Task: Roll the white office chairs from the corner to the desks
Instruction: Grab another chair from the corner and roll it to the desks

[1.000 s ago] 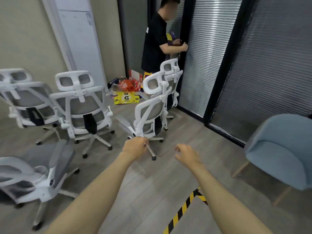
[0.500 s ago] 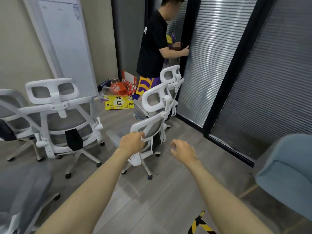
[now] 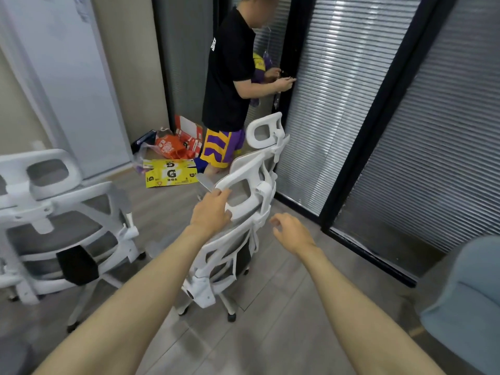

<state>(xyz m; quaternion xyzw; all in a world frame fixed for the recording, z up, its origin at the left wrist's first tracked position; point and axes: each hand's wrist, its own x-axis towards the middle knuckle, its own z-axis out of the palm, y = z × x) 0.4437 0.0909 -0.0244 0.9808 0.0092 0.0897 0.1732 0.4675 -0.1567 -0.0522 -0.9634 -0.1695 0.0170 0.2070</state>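
One hand on chair headrest, rt free.

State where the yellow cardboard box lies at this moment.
The yellow cardboard box lies flat on the floor left of centre, in front of the orange packaging, beside the feet of the person in the black shirt.

Ahead of us a person in a black shirt and purple-and-yellow shorts stands at the blinds. A yellow flattened box lies beside red packaging, possibly torn cartons. A blue armchair sits right.
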